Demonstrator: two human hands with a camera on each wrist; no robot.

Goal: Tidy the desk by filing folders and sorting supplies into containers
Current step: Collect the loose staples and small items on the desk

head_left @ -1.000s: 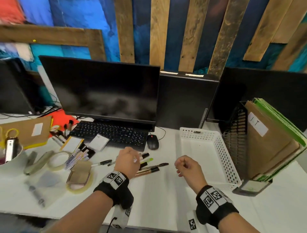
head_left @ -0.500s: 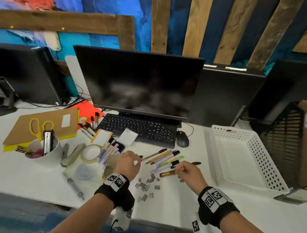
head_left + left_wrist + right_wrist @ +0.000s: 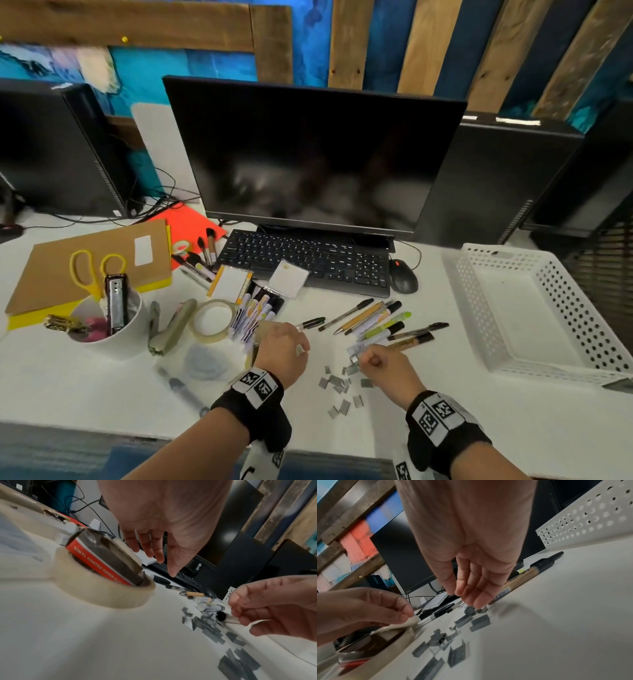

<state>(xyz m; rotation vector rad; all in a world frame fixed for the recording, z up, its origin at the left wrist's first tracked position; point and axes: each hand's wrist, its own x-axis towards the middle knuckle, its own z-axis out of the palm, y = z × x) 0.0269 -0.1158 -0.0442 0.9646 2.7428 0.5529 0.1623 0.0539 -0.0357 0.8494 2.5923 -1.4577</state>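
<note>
Several grey staple strips (image 3: 337,382) lie scattered on the white desk in front of me. My right hand (image 3: 368,359) is over their far edge. Its thumb and fingertips (image 3: 462,599) pinch one thin staple strip (image 3: 458,604). My left hand (image 3: 287,342) hangs over a beige tape roll (image 3: 102,588) with a red paper-clip box (image 3: 102,563) standing inside it. In the right wrist view its curled thumb and forefinger pinch the roll's rim (image 3: 413,620). A loose row of pens and markers (image 3: 373,318) lies just beyond both hands.
A white perforated basket (image 3: 548,281) stands at the right. At the left, a white cup (image 3: 113,342) holds yellow scissors and a stapler, beside a second tape roll (image 3: 212,320). A brown folder (image 3: 51,274), keyboard (image 3: 308,260), mouse (image 3: 404,281) and monitor are behind.
The view has swung left and down, so the file rack has left the picture. Both hands have come down to the desk, the right onto the staples and the left onto the tape roll.
</note>
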